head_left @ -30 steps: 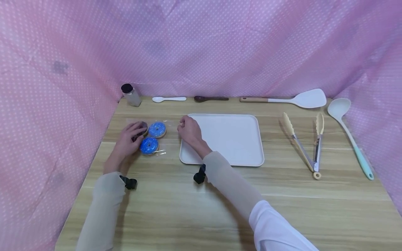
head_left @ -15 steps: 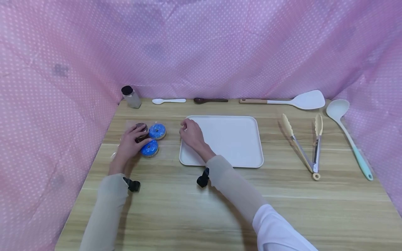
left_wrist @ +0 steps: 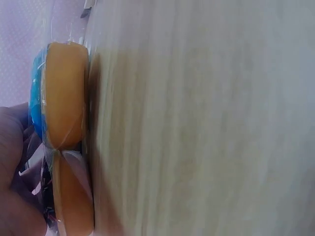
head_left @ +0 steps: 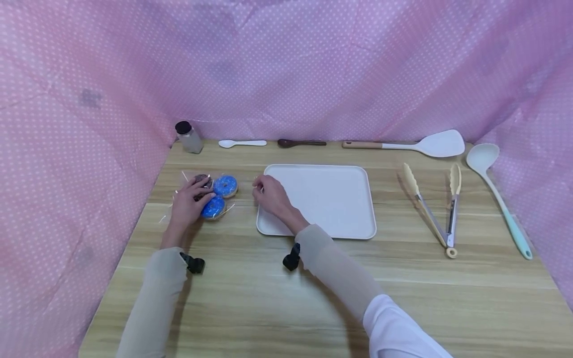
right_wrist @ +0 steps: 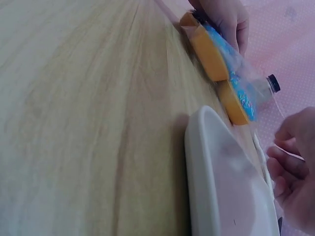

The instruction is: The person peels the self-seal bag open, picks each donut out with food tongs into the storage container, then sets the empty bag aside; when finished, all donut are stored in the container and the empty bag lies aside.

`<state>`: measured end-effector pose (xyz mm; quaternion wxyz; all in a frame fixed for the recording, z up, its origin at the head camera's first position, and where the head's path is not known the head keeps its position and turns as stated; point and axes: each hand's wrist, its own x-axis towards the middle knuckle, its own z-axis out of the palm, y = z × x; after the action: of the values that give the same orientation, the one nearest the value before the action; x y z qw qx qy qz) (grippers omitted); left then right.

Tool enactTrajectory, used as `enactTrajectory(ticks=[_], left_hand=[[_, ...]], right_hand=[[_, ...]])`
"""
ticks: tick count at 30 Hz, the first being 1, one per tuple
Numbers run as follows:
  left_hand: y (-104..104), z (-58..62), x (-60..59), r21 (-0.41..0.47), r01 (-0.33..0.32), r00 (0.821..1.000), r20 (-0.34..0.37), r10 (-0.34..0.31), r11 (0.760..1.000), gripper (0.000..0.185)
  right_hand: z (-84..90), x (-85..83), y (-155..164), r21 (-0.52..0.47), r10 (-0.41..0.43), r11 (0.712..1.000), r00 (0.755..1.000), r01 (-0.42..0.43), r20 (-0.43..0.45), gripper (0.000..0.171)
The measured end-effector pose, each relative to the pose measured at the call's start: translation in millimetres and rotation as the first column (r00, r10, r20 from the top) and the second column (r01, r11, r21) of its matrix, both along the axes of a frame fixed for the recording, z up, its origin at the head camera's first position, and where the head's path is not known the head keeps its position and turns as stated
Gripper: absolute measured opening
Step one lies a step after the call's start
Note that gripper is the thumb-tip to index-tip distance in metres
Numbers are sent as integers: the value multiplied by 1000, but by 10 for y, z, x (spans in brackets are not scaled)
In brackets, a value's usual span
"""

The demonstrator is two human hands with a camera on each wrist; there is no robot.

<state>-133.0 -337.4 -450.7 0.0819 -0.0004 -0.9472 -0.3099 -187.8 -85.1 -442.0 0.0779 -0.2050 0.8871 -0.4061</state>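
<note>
A clear plastic bag holds two blue-iced donuts and a dark brown one, left of a white tray. My left hand grips the donuts through the bag, its thumb on the nearer blue one. In the left wrist view the donuts' orange sides stand against the wood. My right hand is at the tray's left edge with its fingers curled, pinching the bag's thin right edge. The right wrist view shows those fingers beside the tray's rim and the donuts.
Along the back stand a small dark-capped bottle, a white spoon, a brown spoon and a white spatula. Tongs and a ladle lie to the right. Pink cloth walls close three sides.
The donuts have bunched closer together under my left hand, and the bag's left edge has lifted off the table. My right hand has shifted slightly left at the tray's edge.
</note>
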Motion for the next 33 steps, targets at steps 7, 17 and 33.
enactTrajectory(ticks=[7,17,33], left_hand=[[-168,5,47,31,71,997,12,-71,997,29],[-421,18,111,153,-56,987,159,31,987,37],[-390,-63,69,382,-225,973,139,185,897,34]], right_hand=[[-38,47,-44,74,158,985,987,-158,4,15],[-45,48,-89,250,285,932,957,-263,-56,22],[-91,81,-125,378,345,885,929,-273,-136,37]])
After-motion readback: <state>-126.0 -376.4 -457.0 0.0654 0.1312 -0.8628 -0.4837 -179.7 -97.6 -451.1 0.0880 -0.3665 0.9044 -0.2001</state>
